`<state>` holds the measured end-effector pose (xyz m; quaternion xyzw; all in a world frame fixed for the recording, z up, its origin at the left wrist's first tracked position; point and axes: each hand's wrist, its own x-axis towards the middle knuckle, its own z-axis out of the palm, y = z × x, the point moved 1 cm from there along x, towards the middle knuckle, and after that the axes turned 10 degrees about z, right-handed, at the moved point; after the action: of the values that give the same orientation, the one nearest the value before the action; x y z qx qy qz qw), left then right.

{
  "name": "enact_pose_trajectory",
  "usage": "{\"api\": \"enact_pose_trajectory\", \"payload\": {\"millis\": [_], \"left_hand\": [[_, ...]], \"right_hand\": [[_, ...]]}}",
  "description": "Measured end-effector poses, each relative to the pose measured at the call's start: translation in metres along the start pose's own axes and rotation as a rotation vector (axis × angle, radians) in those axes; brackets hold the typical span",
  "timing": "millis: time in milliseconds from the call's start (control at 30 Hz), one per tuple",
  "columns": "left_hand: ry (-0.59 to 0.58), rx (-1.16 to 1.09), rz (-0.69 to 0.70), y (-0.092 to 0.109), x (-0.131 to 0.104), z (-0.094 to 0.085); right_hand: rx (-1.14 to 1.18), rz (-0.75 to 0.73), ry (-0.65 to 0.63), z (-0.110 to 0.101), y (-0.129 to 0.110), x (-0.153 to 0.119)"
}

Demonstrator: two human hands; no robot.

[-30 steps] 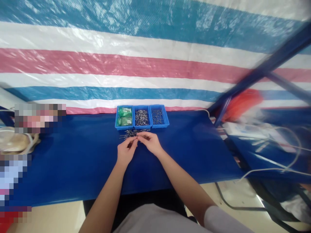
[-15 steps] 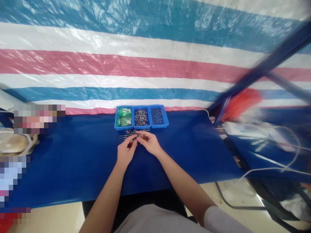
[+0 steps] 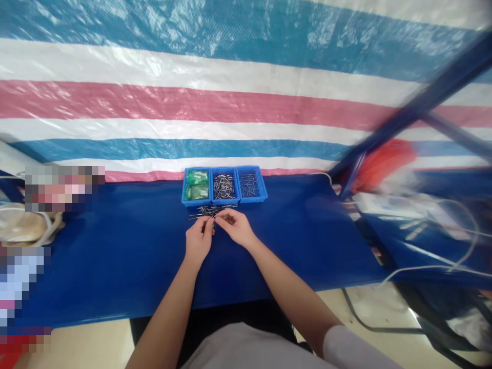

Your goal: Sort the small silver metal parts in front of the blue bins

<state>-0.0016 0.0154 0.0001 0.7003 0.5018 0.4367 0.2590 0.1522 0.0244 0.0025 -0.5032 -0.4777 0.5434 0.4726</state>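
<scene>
My left hand (image 3: 199, 237) and my right hand (image 3: 236, 226) meet fingertip to fingertip over the blue table, both pinched around something small and dark that I cannot make out. Just beyond them lies a loose pile of thin metal pins (image 3: 209, 210). Behind the pile stand three blue bins side by side. Green packets (image 3: 198, 192) fill the left bin (image 3: 183, 192), many metal pins (image 3: 224, 187) are heaped in the middle bin (image 3: 226, 202), and fewer pins (image 3: 249, 185) lie in the right bin (image 3: 264, 192).
A striped plastic sheet (image 3: 230, 107) hangs behind the table (image 3: 300, 236). On the right are a blue metal frame (image 3: 400, 113), an orange bag (image 3: 384, 166) and white cables (image 3: 423, 266). A round beige object (image 3: 23, 225) sits at the left, near blurred-out patches.
The fingers of my left hand have drawn closer together, and its thumb is more upright. Both hands otherwise stay in about the same place.
</scene>
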Motion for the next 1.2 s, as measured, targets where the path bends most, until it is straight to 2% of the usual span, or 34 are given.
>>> {"api": "enact_pose_trajectory", "payload": {"millis": [167,433,800,933,1200], "left_hand": [[-0.020,0.034,0.025,0.0001,0.0000,-0.0003],[0.014,-0.115,-0.039,0.0003,-0.0012,0.0038],[0.004,-0.052,-0.030,-0.0023,-0.0017,0.0048],[-0.001,-0.019,-0.012,0.0004,-0.0006,0.0019],[-0.005,0.010,-0.003,0.0016,-0.0009,-0.0001]], "right_hand": [[-0.034,-0.042,-0.018,-0.0006,-0.0032,-0.0019],[-0.077,-0.034,0.005,-0.0016,-0.0035,-0.0026],[-0.086,-0.009,0.034,-0.0023,-0.0035,-0.0015],[-0.063,-0.035,0.019,-0.0008,-0.0018,-0.0021],[-0.182,-0.127,0.007,-0.0009,-0.0059,-0.0043]]}}
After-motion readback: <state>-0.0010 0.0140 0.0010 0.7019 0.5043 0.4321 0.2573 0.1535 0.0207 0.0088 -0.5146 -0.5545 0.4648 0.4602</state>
